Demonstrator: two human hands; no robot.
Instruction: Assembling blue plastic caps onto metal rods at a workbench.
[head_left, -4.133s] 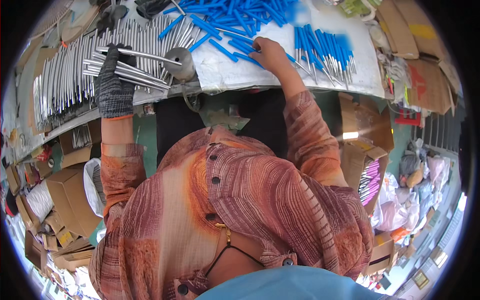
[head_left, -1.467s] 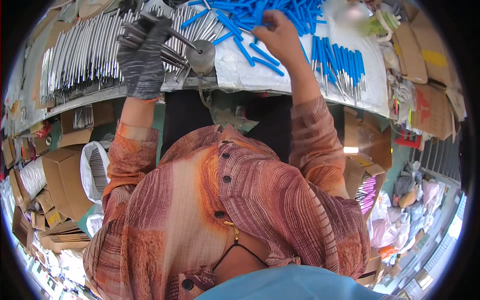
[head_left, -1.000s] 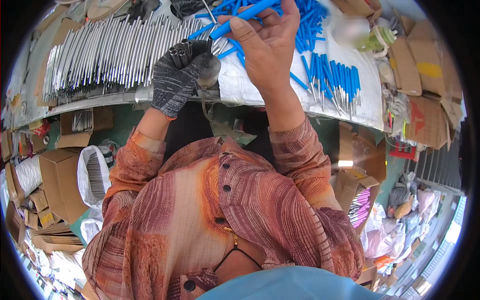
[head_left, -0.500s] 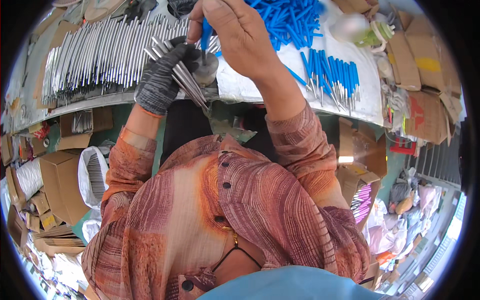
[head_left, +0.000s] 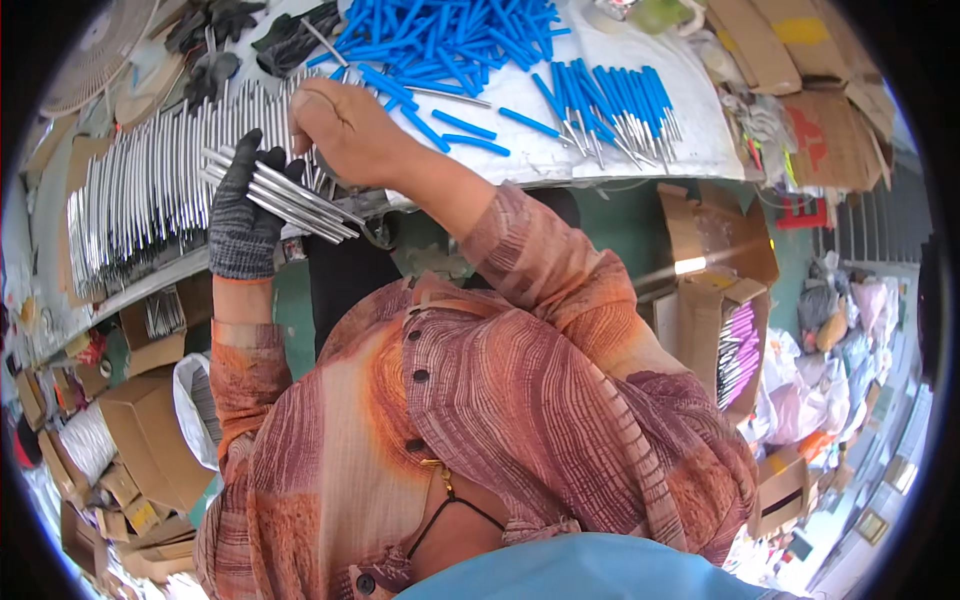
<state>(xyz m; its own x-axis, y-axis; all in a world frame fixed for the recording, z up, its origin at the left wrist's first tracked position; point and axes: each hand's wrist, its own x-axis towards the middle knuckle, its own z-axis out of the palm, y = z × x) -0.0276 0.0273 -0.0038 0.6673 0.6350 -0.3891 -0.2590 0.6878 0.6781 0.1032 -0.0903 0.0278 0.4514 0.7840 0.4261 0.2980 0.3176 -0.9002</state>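
A dark grey knit glove covers my left hand (head_left: 245, 215), its fingers closed round a bundle of thin metal rods (head_left: 285, 200) that slants down to the right. Just right of that bundle is my bare right hand (head_left: 345, 130), its fingers curled downward over the table edge; their tips are mostly hidden, so what they hold cannot be made out. A long row of metal rods (head_left: 140, 195) lies side by side on the table to the left. Beyond my right hand are a heap of blue tubes (head_left: 450, 40) and a few loose ones.
Metal rods with blue sleeves (head_left: 615, 105) lie grouped on the white table cover (head_left: 690, 110) at the right. Dark gloves (head_left: 295, 38) sit at the far left. Cardboard boxes (head_left: 155, 435) stand on the floor at left, and an open box (head_left: 735, 330) holds pink-sleeved rods at right.
My right hand has moved left and down, and the blue-handled piece earlier in it no longer shows. The left hand, still gripping the rods, has shifted left and lower. The whole view has turned.
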